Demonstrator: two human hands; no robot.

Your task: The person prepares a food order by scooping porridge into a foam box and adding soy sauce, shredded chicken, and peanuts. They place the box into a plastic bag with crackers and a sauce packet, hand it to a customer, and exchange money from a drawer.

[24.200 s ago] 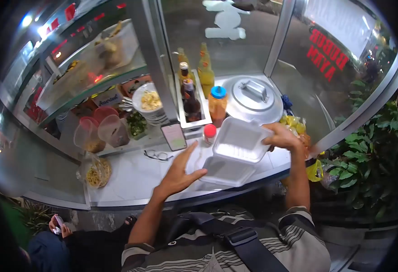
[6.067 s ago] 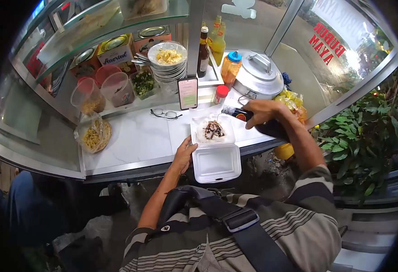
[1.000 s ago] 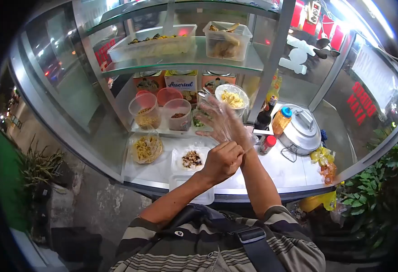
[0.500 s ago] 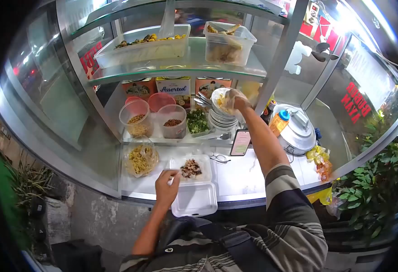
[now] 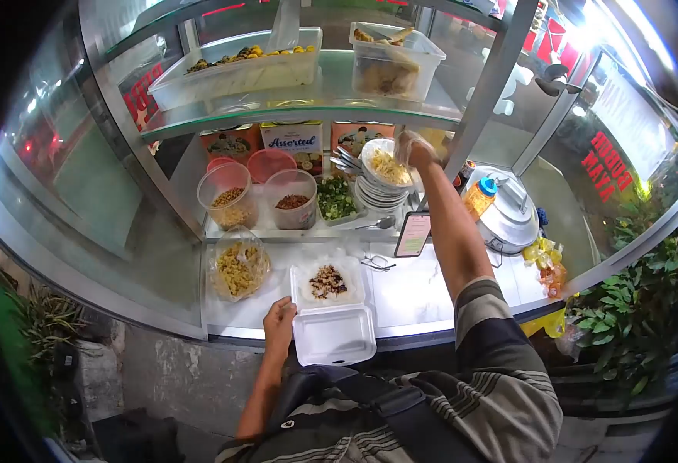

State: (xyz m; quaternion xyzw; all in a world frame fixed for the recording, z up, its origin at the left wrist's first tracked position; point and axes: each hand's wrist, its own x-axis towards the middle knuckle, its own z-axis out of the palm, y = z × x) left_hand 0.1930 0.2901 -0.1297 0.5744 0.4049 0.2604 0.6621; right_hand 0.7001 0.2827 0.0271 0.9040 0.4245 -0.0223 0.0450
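An open white foam box (image 5: 335,343) lies at the counter's front edge, with dark-and-pale chopped food (image 5: 328,283) in its far half. My left hand (image 5: 280,318) pinches the box's left edge near the hinge. At the back, my right hand (image 5: 418,148), in a clear plastic covering, is at the right rim of a white bowl (image 5: 371,158) of yellowish shredded food (image 5: 389,167). The bowl sits tilted on a stack of plates (image 5: 380,197). The right hand's fingers are blurred, so their grip cannot be made out.
Nearby are tubs of brown toppings (image 5: 293,211), chopped greens (image 5: 336,199), a bag of yellow food (image 5: 238,270), a phone (image 5: 412,234), glasses (image 5: 377,262) and a spoon (image 5: 385,223). A lidded pot (image 5: 506,224) stands right. A glass shelf (image 5: 300,113) and metal post (image 5: 487,89) border the reach.
My left hand has moved slightly down and left, onto the box's edge. My right hand has shifted up and right from over the bowl, showing more of its food.
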